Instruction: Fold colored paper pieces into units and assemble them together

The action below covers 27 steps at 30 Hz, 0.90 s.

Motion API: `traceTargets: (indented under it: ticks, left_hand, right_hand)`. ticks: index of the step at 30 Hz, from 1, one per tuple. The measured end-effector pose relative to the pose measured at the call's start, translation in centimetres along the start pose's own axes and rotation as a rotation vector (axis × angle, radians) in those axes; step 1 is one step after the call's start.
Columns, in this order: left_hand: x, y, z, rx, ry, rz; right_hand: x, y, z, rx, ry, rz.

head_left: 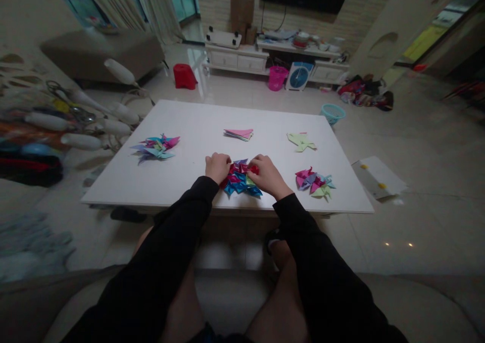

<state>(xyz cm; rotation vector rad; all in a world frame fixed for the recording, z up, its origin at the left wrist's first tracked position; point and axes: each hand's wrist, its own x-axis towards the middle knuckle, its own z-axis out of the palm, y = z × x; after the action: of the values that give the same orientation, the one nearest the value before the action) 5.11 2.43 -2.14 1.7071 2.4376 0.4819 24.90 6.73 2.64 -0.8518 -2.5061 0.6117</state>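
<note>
The fingers of the left hand (217, 167) are curled tight, knuckles up, their tips tucked into the left end of a heap of folded red, blue and magenta paper pieces (239, 180). The right hand (267, 176) is bent just as closely, its fingertips closed on a red piece at the heap's upper right. The heap lies directly between the two hands and touches both, so neither is nearer. Its longer side runs left to right along the near edge of the white rectangular table (197, 120), at about the middle of that edge.

Farther out lie a similar multicoloured paper pile (314, 182) toward the near right corner, another spiky paper pile (156, 147) toward the left edge, a flat pink folded stack (238, 134) at the centre, and pale green paper shapes (301, 142) to the right of it.
</note>
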Motion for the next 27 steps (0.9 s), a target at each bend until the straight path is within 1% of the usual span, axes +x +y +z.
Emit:
traceTargets:
  ticks: [3,8,11,14,20,27]
  left_hand:
    - [-0.3,0.5,-1.0,-0.093,0.042,0.006]
    - [-1.0,1.4,-1.5,-0.252,0.029,0.081]
    - [-1.5,1.7,-1.5,-0.243,0.017,0.153]
    - [-1.8,1.9,-1.7,-0.213,0.015,0.196]
    - [-1.8,1.7,-2.0,-0.203,0.016,0.207]
    - [-1.9,1.4,-2.2,-0.200,0.003,0.211]
  right_hand:
    - [0.1,-0.1,-0.1,0.003,-0.002,0.002]
    - [0.3,-0.6,0.4,-0.007,-0.024,-0.009]
    - [0.5,-0.9,1.1,-0.016,-0.053,-0.013]
    - [0.8,-1.1,1.9,-0.019,-0.081,-0.012]
    - [1.0,-1.1,2.9,-0.023,-0.067,-0.050]
    - [0.9,-1.1,3.0,-0.016,-0.092,-0.073]
